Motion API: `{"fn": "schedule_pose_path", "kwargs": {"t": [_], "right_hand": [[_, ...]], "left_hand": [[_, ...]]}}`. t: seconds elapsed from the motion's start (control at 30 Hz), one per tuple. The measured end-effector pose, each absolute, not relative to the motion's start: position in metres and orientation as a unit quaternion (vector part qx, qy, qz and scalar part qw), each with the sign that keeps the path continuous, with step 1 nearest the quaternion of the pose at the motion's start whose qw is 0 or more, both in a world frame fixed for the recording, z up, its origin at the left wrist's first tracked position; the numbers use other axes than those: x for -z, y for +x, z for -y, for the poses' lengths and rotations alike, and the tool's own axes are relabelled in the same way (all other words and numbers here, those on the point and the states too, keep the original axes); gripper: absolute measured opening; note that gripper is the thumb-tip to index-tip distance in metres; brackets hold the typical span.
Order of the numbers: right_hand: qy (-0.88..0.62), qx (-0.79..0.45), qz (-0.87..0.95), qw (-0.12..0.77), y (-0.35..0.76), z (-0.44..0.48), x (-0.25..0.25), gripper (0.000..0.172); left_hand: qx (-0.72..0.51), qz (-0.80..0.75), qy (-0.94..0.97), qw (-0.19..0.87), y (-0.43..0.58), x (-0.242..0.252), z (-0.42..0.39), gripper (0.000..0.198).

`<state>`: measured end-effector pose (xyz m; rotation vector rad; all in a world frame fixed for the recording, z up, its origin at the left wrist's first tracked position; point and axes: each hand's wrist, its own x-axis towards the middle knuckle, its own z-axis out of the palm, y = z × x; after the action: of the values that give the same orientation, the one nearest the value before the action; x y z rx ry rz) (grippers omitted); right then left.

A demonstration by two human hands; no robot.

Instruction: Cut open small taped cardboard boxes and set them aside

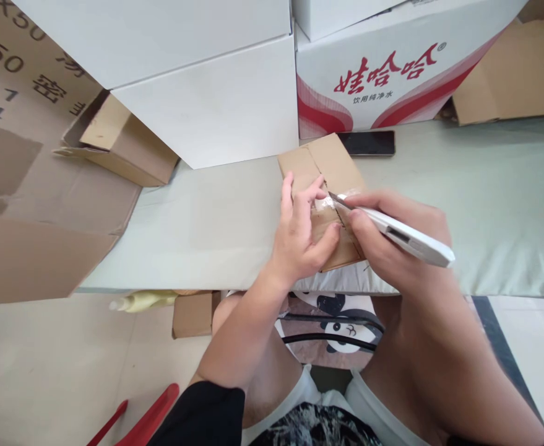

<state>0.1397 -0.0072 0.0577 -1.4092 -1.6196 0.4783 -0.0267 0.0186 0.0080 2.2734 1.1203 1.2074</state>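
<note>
A small brown cardboard box (320, 164), taped along its middle seam, lies on a pale padded surface (207, 229) in front of me. My left hand (299, 232) rests flat on the box's left half, fingers spread and thumb pressed at the near edge. My right hand (392, 229) is closed round a white utility knife (404, 235). The knife's blade tip touches the clear tape at the seam in the middle of the box top.
Large white boxes (216, 105) and a red-and-white printed carton (392, 68) stand behind. A dark phone (368, 143) lies by the carton. Open brown cartons sit at the left (118, 145) and right (513, 74). A small brown box (192, 314) and red handles (146, 421) lie on the floor.
</note>
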Motion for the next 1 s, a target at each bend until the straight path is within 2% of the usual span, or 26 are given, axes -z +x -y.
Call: {"fn": "schedule_pose_path", "kwargs": {"t": [0.37,0.6,0.63,0.7,0.8,0.83,0.9,1.0], "right_hand": [[-0.558,-0.153,0.667,0.471,0.138,0.008,-0.058,0.01],[-0.553,-0.17,0.649,0.495,0.139,0.013,-0.056,0.016],[-0.552,-0.177,0.628,0.519,0.14,0.013,-0.056,0.016],[-0.528,-0.167,0.545,0.63,0.143,0.011,-0.055,0.015],[-0.48,-0.108,0.422,0.761,0.156,-0.003,-0.043,0.016],[-0.487,-0.094,0.416,0.762,0.163,-0.009,-0.034,0.016],[-0.547,-0.085,0.437,0.709,0.176,-0.022,-0.009,0.018],[-0.679,-0.127,0.508,0.514,0.193,-0.037,0.036,0.038]], "left_hand": [[-0.401,-0.427,0.795,0.159,-0.026,-0.01,-0.018,0.036],[-0.396,-0.424,0.799,0.155,-0.028,-0.01,-0.018,0.035],[-0.394,-0.427,0.799,0.154,-0.028,-0.009,-0.019,0.035],[-0.392,-0.431,0.798,0.155,-0.028,-0.008,-0.019,0.035],[-0.401,-0.425,0.797,0.152,-0.03,-0.008,-0.023,0.037],[-0.408,-0.418,0.798,0.147,-0.032,-0.008,-0.024,0.036],[-0.423,-0.404,0.801,0.129,-0.035,-0.01,-0.028,0.032],[-0.426,-0.406,0.801,0.108,-0.041,-0.011,-0.032,0.029]]}}
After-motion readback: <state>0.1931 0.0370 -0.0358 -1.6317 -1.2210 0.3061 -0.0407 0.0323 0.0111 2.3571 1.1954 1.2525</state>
